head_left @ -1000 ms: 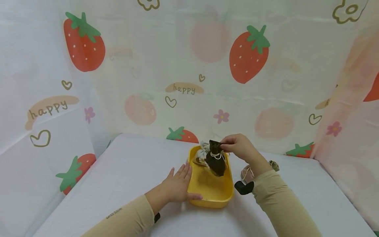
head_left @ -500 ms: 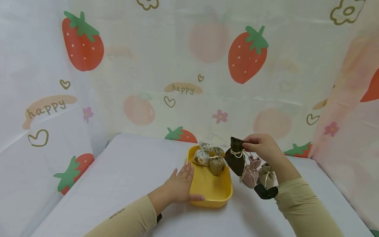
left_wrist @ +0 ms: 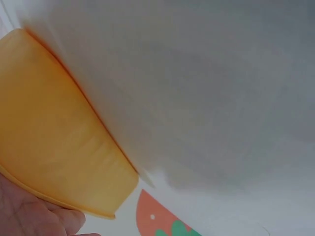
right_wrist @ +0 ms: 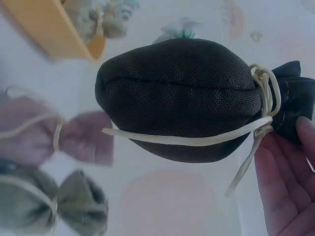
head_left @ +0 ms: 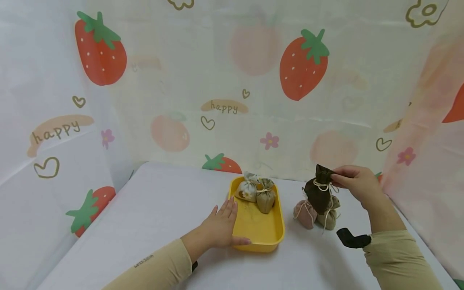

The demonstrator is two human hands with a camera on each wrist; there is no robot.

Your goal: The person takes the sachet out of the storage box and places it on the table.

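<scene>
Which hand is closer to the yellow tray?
Left. The left hand rests against the yellow tray at its near left edge; the right hand is off to its right, holding the dark pouch.

Left hand (left_wrist: 34, 216) cut off by the left wrist view's bottom corner, with only part of the yellow tray (left_wrist: 54, 147) inside that view. Olive pouch (head_left: 329, 217) half hidden behind the dark pouch (head_left: 319, 195). Pink pouch (right_wrist: 44, 137) blurred and cropped at the right wrist view's left edge; right hand (right_wrist: 290, 187) cut by its corner.
</scene>
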